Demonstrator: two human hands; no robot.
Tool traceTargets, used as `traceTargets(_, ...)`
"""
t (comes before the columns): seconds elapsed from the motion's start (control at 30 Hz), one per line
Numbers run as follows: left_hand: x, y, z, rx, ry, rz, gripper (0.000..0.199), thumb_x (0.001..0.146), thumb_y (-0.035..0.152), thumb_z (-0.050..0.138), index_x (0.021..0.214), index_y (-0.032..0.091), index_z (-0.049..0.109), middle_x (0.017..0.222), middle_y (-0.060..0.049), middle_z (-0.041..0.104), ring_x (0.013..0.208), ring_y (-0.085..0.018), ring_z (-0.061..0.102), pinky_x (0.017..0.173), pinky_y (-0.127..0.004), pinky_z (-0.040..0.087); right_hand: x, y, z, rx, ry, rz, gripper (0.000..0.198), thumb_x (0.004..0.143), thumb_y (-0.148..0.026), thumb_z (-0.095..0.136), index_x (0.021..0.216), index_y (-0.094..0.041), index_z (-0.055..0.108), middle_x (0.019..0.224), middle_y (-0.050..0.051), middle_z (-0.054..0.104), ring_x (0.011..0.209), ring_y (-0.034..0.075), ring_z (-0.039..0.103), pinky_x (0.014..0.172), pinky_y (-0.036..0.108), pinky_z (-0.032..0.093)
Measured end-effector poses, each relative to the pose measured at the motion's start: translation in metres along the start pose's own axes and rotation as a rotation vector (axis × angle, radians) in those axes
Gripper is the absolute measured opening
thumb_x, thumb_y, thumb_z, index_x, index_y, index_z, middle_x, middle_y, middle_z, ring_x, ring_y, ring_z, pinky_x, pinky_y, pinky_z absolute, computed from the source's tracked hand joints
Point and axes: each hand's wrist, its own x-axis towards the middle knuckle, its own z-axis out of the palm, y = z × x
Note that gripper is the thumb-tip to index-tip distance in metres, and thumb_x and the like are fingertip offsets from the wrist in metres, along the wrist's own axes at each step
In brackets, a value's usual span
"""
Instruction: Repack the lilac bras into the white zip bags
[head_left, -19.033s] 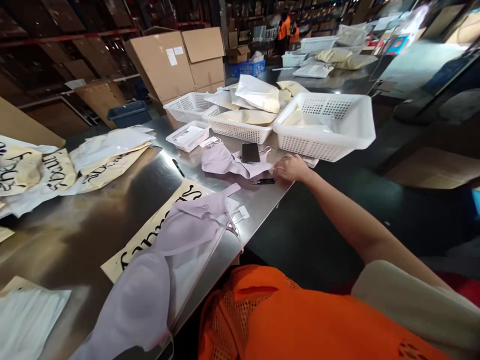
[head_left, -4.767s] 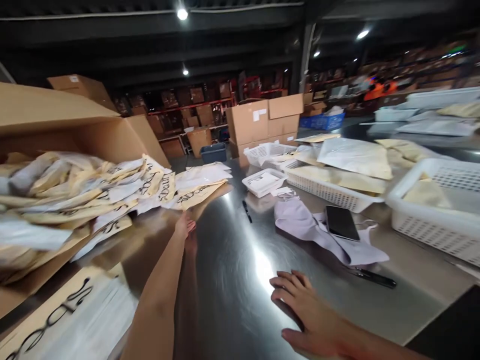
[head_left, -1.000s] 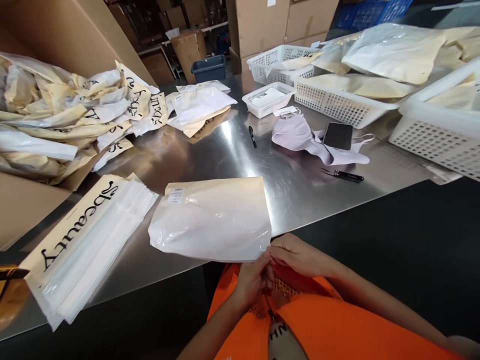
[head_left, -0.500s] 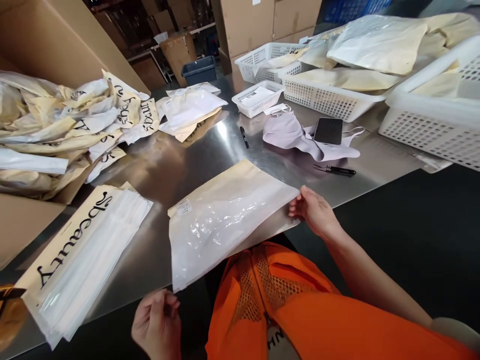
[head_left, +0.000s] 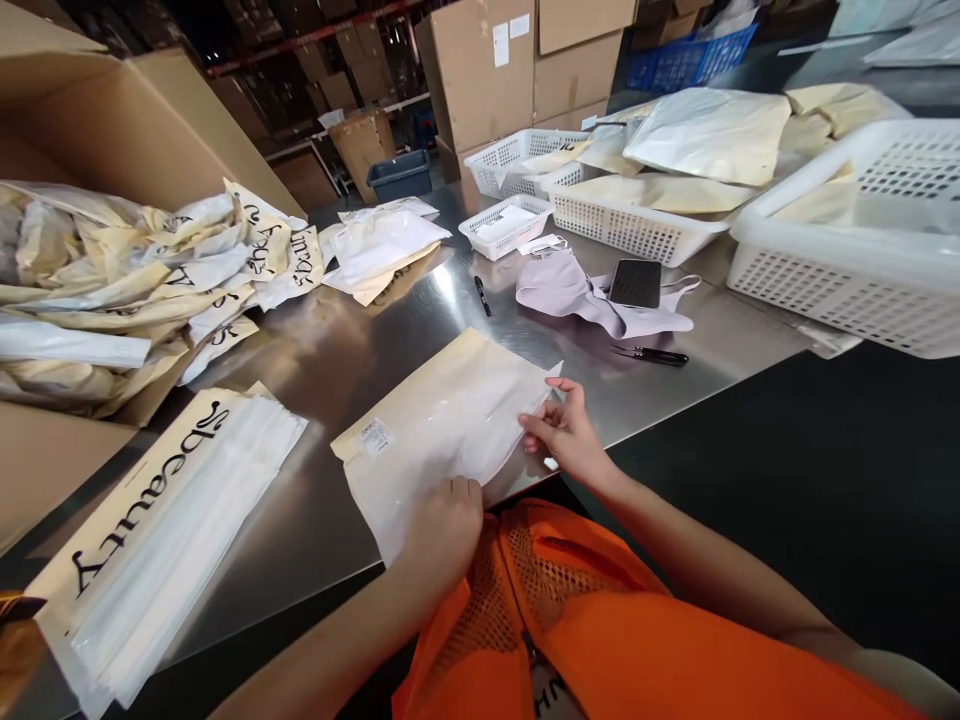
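A flat plastic packaging bag, cream along its far side and whitish clear nearer me, lies on the metal table in front of me. It carries a small printed label near its left corner. My left hand is closed at the bag's near edge, knuckles up, with its fingertips hidden. At the right edge, my right hand pinches the bag between thumb and fingers. Just below that hand, a small white piece shows at the table edge.
A stack of bags marked "beauty" lies left, before an open carton full of bags. Beyond are a black marker, a lilac bra, a phone and black-handled snips. White baskets line the right.
My left hand has moved right and up from the bag's lower left corner to its near edge. My right hand has shifted left along with the bag's right edge, and the view has tilted up.
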Motion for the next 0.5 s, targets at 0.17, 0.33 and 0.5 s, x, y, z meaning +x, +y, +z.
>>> traceTargets(0.17, 0.010, -0.058, -0.044, -0.481, 0.103, -0.253, 0.038, 0.087, 0.043, 0.059, 0.059, 0.020, 0.048, 0.053, 0.003, 0.051, 0.051, -0.013, 0.049, 0.050, -0.025, 0.031, 0.016, -0.020, -0.012, -0.110, -0.182, -0.195, 0.062, 0.078, -0.044, 0.068, 0.116, -0.027, 0.023, 0.066, -0.011, 0.047, 0.051, 0.009, 0.050, 0.051, 0.022, 0.046)
traceTargets(0.33, 0.001, -0.105, -0.084, -0.650, 0.551, -0.615, 0.039, 0.080, 0.051, 0.063, 0.062, 0.020, 0.046, 0.051, 0.007, 0.044, 0.047, -0.009, 0.038, 0.049, -0.022, 0.030, 0.027, -0.026, -0.049, -0.768, 0.042, -0.347, 0.054, 0.084, -0.039, 0.060, 0.126, -0.018, 0.032, 0.078, 0.000, 0.056, 0.066, 0.017, 0.056, 0.066, 0.034, 0.049)
traceTargets(0.5, 0.003, -0.085, -0.091, -0.476, 0.445, -0.430, 0.035, 0.084, 0.045, 0.060, 0.062, 0.019, 0.049, 0.048, 0.007, 0.046, 0.046, -0.009, 0.040, 0.052, -0.022, 0.030, 0.009, -0.019, -0.026, -1.187, -0.083, -0.815, 0.027, 0.094, -0.027, 0.045, 0.116, -0.017, 0.058, 0.100, 0.013, 0.063, 0.099, 0.026, 0.058, 0.086, 0.042, 0.051)
